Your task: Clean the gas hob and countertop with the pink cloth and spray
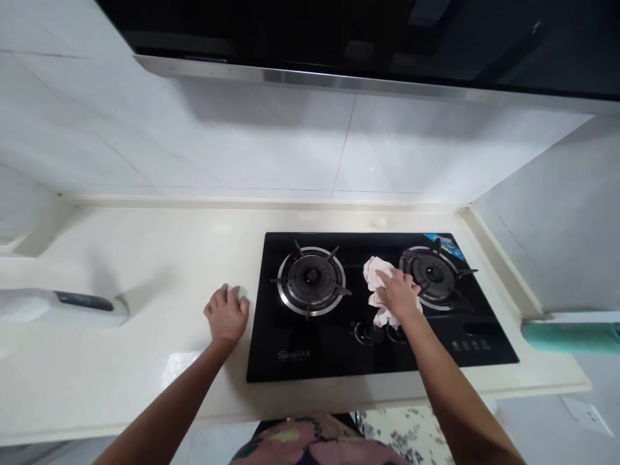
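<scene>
My right hand (401, 297) is closed on a crumpled pale pink cloth (376, 274), which lies against the black glass of the gas stove (300, 349) between its two burners. Part of the cloth is hidden under the fingers. The right burner (433, 274) is just beside this hand, and the control knobs (372, 333) are just in front of it. Left of the stove, my left hand (227, 314) rests on the pale countertop (159, 258) with its fingers curled. Something small and whitish (243, 293) shows by its thumb, too unclear to name.
The left burner (311, 279) has raised pan supports. A dark range hood (339, 39) with a metal edge hangs above. A white appliance (62, 306) stands at the far left. A green roll-like thing (571, 337) is at the right, near the side wall.
</scene>
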`<state>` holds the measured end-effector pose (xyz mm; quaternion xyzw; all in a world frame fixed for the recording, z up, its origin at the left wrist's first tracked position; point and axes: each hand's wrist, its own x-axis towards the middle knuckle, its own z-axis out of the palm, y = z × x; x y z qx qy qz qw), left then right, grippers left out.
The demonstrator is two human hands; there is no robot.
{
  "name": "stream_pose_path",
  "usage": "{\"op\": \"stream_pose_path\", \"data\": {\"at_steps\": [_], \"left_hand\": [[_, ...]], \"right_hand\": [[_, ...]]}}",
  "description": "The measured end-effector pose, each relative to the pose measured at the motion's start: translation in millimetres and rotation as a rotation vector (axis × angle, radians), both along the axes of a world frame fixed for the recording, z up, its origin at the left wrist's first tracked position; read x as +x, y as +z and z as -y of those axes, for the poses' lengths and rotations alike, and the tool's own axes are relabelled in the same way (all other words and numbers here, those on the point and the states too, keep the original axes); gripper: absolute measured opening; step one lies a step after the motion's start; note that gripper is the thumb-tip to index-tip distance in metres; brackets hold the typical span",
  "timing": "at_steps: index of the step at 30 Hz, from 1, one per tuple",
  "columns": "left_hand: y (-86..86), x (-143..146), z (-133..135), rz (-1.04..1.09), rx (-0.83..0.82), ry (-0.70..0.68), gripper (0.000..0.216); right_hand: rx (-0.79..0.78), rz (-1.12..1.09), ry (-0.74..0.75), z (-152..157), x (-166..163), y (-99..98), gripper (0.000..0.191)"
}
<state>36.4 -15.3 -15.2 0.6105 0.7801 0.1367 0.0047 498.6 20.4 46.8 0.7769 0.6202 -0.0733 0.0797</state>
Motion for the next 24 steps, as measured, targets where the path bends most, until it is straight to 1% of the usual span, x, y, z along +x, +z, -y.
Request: {"op": "stream_pose_path", "data": {"at_steps": [2,6,9,12,17,20,22,24], "left_hand": [[0.0,0,0,-0.007,-0.003,-0.012,0.046],[-1.8,1,0,-0.010,-0.002,-0.024,0.047],[-1.4,1,0,0.024,-0.015,-0.023,0.046],[0.4,1,0,0.062,-0.026,-0.038,0.046],[1.3,2,1,0.078,-0.031,-0.051,0.045],[1.0,3,1,0.086,-0.035,-0.058,0.044],[0.8,3,1,0.100,-0.031,-0.065,0.043],[0.9,2,2,0.124,-0.030,-0.073,0.043]], "right_hand": [[-0.034,-0.034,0.069,6,-22,4.0,0.049],[-0.063,-0.102,0.293,29,-58,4.7,0.049],[-0.078,-0.093,0.335,43,-67,6.5,0.048],[-0.082,-0.081,0.358,52,-70,12.0,0.042],[-0.052,-0.123,0.459,73,-87,17.9,0.036],[-0.024,-0.181,0.510,93,-114,10.5,0.035],[0.031,-0.266,0.526,110,-142,0.2,0.033],[0.110,-0.357,0.509,130,-177,-11.7,0.030]]}}
